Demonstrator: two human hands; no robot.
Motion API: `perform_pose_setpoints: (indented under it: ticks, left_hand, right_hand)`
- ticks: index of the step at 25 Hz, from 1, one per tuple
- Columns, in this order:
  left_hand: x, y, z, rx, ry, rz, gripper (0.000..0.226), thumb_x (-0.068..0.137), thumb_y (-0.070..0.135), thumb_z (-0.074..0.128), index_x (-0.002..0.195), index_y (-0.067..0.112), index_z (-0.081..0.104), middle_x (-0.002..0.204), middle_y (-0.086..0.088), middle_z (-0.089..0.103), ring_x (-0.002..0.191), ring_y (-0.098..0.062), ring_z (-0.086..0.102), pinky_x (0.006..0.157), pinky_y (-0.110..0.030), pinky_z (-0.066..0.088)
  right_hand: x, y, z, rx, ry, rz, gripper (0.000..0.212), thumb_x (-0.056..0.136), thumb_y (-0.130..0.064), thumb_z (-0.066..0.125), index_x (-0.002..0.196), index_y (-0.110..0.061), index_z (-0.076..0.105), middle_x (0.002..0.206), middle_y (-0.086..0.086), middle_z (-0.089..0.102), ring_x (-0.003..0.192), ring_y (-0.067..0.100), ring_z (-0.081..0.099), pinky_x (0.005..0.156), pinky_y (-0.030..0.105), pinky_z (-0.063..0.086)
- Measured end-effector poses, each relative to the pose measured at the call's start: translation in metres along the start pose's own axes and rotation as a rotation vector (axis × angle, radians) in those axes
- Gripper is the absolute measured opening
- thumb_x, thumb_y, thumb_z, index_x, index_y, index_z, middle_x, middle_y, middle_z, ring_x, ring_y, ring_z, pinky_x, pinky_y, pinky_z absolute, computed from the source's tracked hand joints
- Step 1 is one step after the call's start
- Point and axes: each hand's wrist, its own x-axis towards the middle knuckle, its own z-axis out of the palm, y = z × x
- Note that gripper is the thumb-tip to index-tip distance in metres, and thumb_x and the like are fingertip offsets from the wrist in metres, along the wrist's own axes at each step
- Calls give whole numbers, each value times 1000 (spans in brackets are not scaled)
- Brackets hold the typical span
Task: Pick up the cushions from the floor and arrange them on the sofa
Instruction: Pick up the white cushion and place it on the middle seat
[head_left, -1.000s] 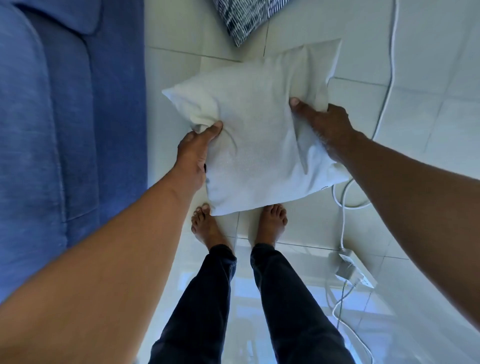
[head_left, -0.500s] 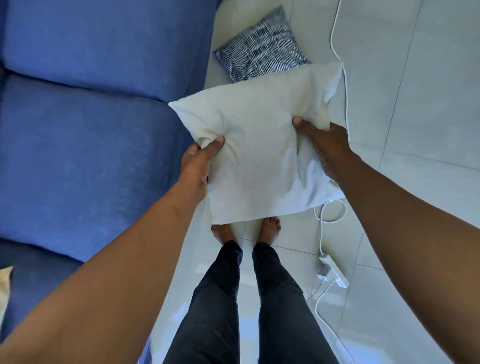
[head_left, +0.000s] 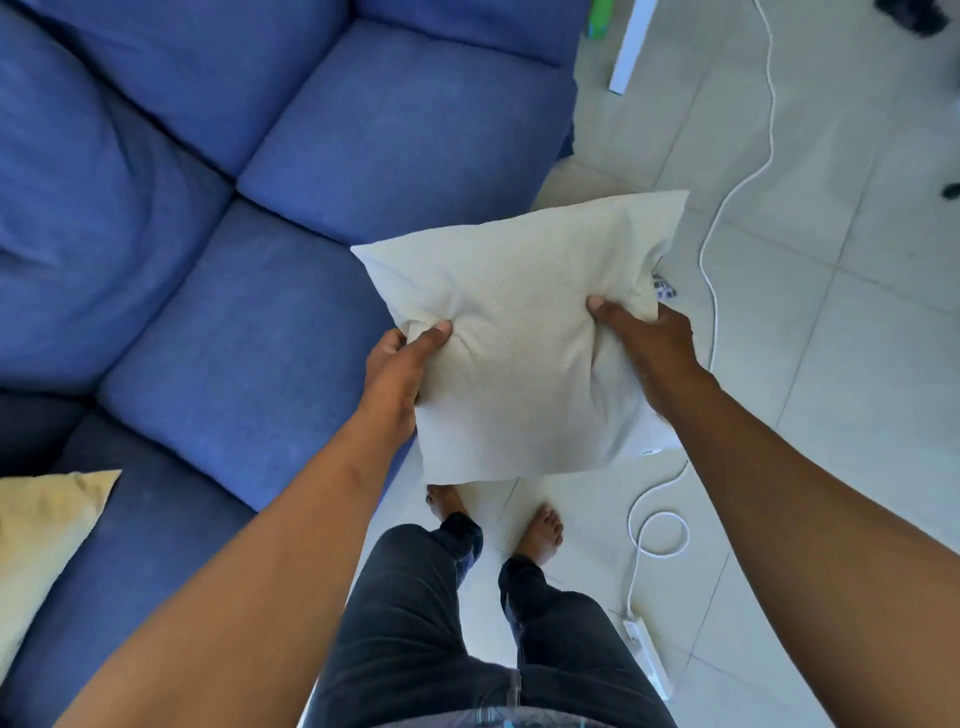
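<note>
I hold a cream cushion (head_left: 524, 332) in the air in front of me, over the front edge of the blue sofa (head_left: 270, 291). My left hand (head_left: 397, 374) grips its left side, thumb pressed into the fabric. My right hand (head_left: 652, 353) grips its right side the same way. A yellow cushion (head_left: 44, 535) lies on the sofa seat at the lower left. Only a sliver of the patterned blue cushion (head_left: 664, 287) peeks out from behind the cream one, on the floor.
A white cable (head_left: 727, 208) runs across the tiled floor to a power strip (head_left: 649, 657) beside my right foot. A white furniture leg (head_left: 631, 47) and a green object (head_left: 600, 18) stand at the top. My bare feet stand close to the sofa's front.
The cream cushion has been lifted higher and my view has swung left toward the sofa, showing its seats and a yellow cushion. The patterned cushion is now almost fully hidden.
</note>
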Motion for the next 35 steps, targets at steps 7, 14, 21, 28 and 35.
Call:
perform_pose_setpoints:
  ticks: [7,14,21,28,35]
  left_hand:
    - [14,48,-107,-207,178,43,45,87,28,85,127,14,71,119,2,80,105,-16,74,85,-32,57]
    - [45,107,-222,-369,336,62,40,89,25,83,125,14,68,118,-2,78,98,-17,75,74,-30,59]
    - [59,121,-327,-478,503,55,45,88,27,85,127,16,68,118,0,79,100,-17,77,64,-24,60]
    - [79,116,-374,-543,683,-7,46,86,29,86,126,15,69,120,-1,78,106,-21,75,76,-30,57]
    - [135,135,-418,-537,801,-12,49,82,20,89,124,9,67,122,-10,77,109,-29,74,80,-36,59]
  right_hand:
    - [7,-73,135,-124,-184,-103,30,73,-38,93,93,-28,72,99,-8,77,96,16,74,90,35,59]
    - [15,-133,303,-291,-387,-170,26,78,-41,89,88,-32,67,94,-13,72,89,10,69,80,32,54]
    - [8,-142,442,-425,-572,-130,32,74,-44,91,93,-27,71,101,-2,78,93,20,74,87,38,59]
    - [21,-143,538,-543,-747,-50,30,77,-34,91,99,-21,75,101,2,80,95,22,76,89,41,61]
    - [55,-151,621,-653,-859,-91,23,83,-33,86,99,-26,72,101,-3,78,93,15,74,75,27,57]
